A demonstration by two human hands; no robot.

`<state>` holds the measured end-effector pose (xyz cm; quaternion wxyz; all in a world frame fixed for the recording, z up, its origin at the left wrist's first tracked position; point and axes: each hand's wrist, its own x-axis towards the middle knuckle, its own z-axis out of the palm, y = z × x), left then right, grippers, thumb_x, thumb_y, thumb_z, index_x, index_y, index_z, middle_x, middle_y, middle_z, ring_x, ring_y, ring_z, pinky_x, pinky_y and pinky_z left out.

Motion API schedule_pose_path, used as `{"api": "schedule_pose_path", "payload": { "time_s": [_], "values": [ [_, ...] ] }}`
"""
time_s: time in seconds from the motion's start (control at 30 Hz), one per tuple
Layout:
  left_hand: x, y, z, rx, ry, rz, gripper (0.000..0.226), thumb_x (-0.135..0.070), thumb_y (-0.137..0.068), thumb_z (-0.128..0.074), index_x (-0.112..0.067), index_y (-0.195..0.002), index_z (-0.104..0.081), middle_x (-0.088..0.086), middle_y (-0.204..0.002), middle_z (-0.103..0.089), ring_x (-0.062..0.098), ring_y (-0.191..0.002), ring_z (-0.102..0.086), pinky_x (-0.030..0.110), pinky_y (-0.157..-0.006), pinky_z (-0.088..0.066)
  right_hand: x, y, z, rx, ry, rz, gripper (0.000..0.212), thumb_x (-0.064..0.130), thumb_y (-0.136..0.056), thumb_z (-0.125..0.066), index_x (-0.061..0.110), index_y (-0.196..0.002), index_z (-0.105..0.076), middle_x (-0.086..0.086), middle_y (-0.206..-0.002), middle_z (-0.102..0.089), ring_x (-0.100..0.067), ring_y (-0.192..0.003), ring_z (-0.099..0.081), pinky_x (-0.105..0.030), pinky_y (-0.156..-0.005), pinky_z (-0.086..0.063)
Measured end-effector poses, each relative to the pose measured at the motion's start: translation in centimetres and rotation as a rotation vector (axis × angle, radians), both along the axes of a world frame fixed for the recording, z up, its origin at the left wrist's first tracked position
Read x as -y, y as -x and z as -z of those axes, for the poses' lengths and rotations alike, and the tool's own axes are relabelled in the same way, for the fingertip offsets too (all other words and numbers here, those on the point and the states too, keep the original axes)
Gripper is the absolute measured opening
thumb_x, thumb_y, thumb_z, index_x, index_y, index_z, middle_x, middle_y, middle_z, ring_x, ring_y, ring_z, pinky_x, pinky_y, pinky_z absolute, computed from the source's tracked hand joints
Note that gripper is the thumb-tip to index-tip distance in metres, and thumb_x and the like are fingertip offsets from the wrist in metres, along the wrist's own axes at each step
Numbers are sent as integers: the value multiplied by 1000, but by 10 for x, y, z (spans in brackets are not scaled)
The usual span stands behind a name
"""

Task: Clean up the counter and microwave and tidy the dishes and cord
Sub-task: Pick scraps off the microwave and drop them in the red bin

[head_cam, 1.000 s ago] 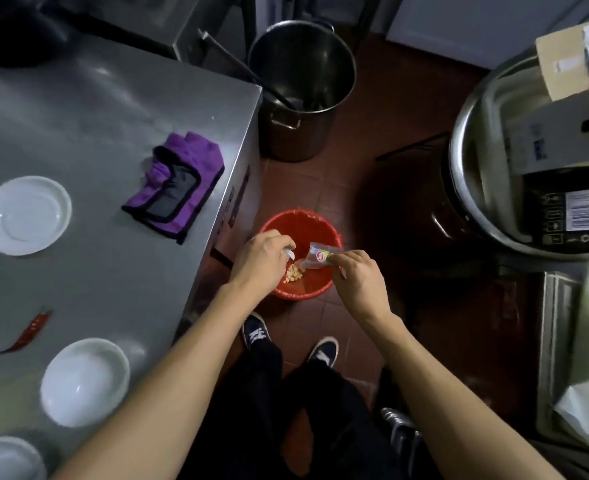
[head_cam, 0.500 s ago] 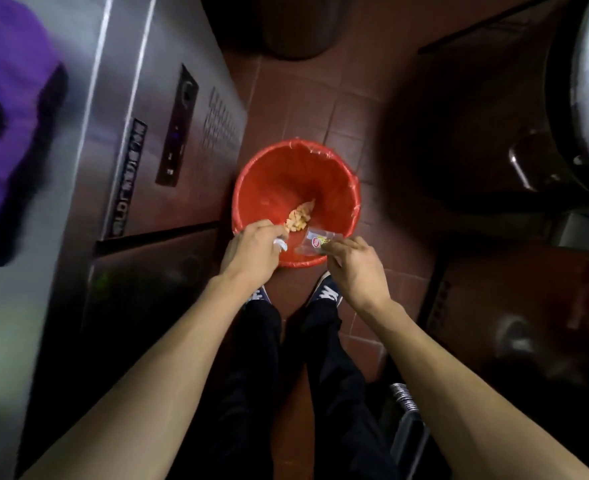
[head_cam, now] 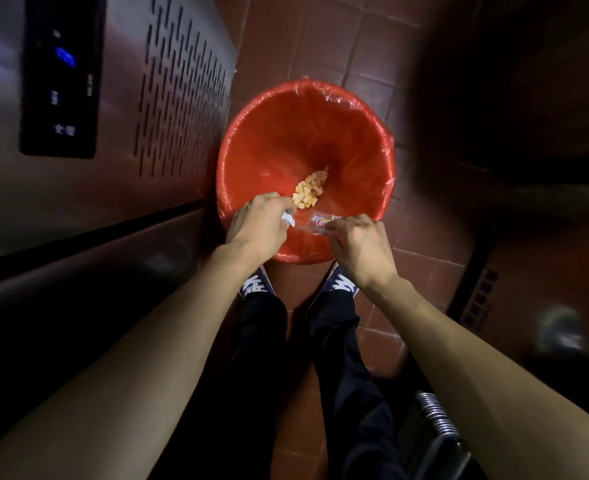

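A red bin (head_cam: pixel 372 140) lined with a red plastic bag stands on the tiled floor right in front of my feet. Pale yellow food scraps (head_cam: pixel 309 188) lie at its bottom. Over the bin's near rim, my left hand (head_cam: pixel 259 226) grips a small white crumpled scrap (head_cam: pixel 287 218). My right hand (head_cam: pixel 358 244) pinches a clear plastic wrapper (head_cam: pixel 317 224) with a small red and yellow label, holding it above the bin.
A stainless steel cabinet (head_cam: pixel 119 188) with a dark control panel (head_cam: pixel 59 74) and vent slots fills the left side, touching the bin. Dark equipment stands at the right. Red floor tiles (head_cam: pixel 324 46) lie beyond the bin.
The view has dropped and closed in on the bin; the counter top with the purple cloth and dishes has left the frame. Both hands stay over the near rim, holding the same items.
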<state>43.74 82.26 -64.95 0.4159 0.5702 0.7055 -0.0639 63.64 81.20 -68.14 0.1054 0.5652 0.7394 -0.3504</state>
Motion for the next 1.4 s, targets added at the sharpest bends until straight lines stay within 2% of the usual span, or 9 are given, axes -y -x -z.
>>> {"api": "schedule_pose_path", "payload": {
  "time_s": [0.2,0.33,0.63,0.83,1.0,1.3,1.4],
  "values": [
    [-1,-1,41,-25,-1,56,26,-11,-95,-61,-26,-116,-68,-4,-122,-62,26,-107,-62,38,-94,-47,-5,4,38,55,34,-32,33,21,-97,-48,26,-126,-63,-5,-120,-69,-28,-110,-55,-43,-92,-38],
    [3,2,54,-40,11,85,29,-16,-96,-61,-26,-123,-65,-3,-130,-59,23,-122,-52,39,-101,-43,-8,3,47,65,72,-51,43,19,-94,-51,21,-136,-55,-5,-138,-59,-30,-125,-50,-45,-101,-36],
    [12,7,19,-54,11,80,34,-25,-98,-55,-25,-132,-58,1,-133,-59,27,-126,-50,40,-103,-41,-5,4,11,77,92,-46,41,27,-95,-53,21,-135,-55,-3,-140,-56,-30,-127,-48,-42,-102,-35],
    [12,12,-45,-67,-9,85,41,-32,-99,-51,-25,-140,-53,1,-136,-58,29,-124,-52,41,-102,-42,-8,11,-52,83,48,-35,40,27,-91,-52,19,-130,-58,-1,-137,-57,-30,-125,-49,-44,-97,-39],
    [11,17,-114,-60,-51,71,43,-35,-98,-51,-25,-140,-52,1,-137,-57,28,-126,-50,42,-107,-41,-11,21,-129,73,5,-3,43,29,-89,-54,21,-130,-58,0,-136,-58,-30,-123,-53,-43,-99,-43],
    [16,21,-295,-38,-246,77,44,-35,-98,-52,-26,-141,-50,-1,-142,-55,25,-128,-49,41,-108,-39,-13,28,-315,23,-172,55,41,24,-91,-58,19,-131,-60,0,-137,-59,-31,-123,-54,-47,-96,-47],
    [18,26,-346,-58,-337,36,43,-35,-98,-52,-26,-140,-51,-1,-141,-55,25,-129,-48,44,-110,-38,-18,35,-365,-33,-259,13,35,25,-89,-57,20,-123,-63,0,-128,-64,-32,-114,-59,-46,-87,-52]
  ]
}}
